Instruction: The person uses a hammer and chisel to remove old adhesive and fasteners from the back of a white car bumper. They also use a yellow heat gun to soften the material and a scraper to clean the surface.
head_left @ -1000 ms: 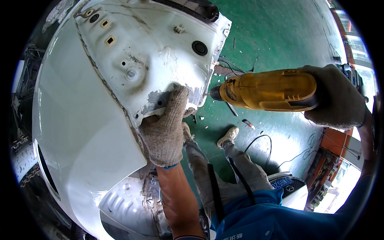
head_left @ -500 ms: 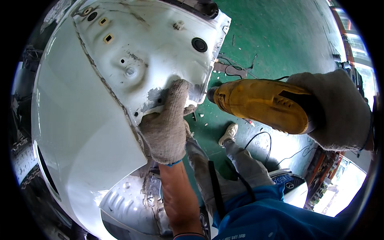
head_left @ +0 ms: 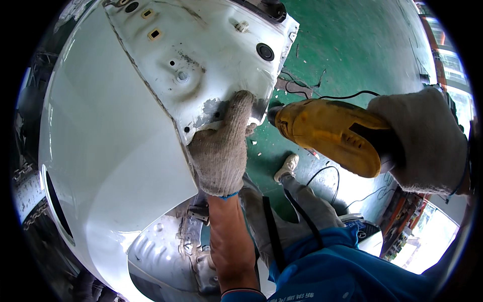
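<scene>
My left hand [head_left: 217, 153], in a knitted grey-beige glove, grips the lower edge of a white car body panel [head_left: 211, 75], thumb lying on top beside a scuffed patch and a small hole. My right hand [head_left: 420, 141], also gloved, is wrapped round a yellow power drill [head_left: 327, 133]. The drill's dark chuck [head_left: 274, 116] points left at the panel's right edge, just right of my left thumb; I cannot tell whether its bit touches the metal. The panel has holes, black round plugs and a long seam along its left part.
The green floor [head_left: 342, 55] carries black cables [head_left: 347, 94] and small debris. My legs and shoe [head_left: 286, 168] are below the drill. A white vehicle part [head_left: 370, 241] lies behind my legs. Orange shelving [head_left: 402, 216] stands at the lower right. Dark metal parts and a chain [head_left: 25, 216] are at the left.
The drill has tilted, its rear dropping as my right hand moved down. The panel and my left hand on it appear slightly higher and further right in the view.
</scene>
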### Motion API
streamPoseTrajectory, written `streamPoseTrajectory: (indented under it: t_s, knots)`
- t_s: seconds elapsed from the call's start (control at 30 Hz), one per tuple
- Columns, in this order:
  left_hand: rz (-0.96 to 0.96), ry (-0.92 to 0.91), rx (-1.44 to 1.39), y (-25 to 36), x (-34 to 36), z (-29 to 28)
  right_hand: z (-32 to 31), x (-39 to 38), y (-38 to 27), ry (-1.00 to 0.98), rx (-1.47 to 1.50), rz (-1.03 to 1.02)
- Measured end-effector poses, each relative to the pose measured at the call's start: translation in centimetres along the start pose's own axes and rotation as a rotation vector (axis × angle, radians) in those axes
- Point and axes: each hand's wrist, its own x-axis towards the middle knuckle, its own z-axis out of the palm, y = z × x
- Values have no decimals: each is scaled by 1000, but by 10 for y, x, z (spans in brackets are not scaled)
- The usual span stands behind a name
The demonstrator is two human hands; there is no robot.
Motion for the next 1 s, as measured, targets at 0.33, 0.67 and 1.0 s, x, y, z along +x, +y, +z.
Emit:
streamPoseTrajectory:
  t_s: [0.33, 0.67, 1.0]
  knots:
    - [12, 9, -46, -6, -1, 2, 3, 1, -1, 53, -60, -50]
    - [71, -58, 152, -4, 0, -9, 5, 5, 8, 41, -35, -93]
    - [104, -56, 91, -14, 3, -1, -2, 17, 1, 101, 75, -144]
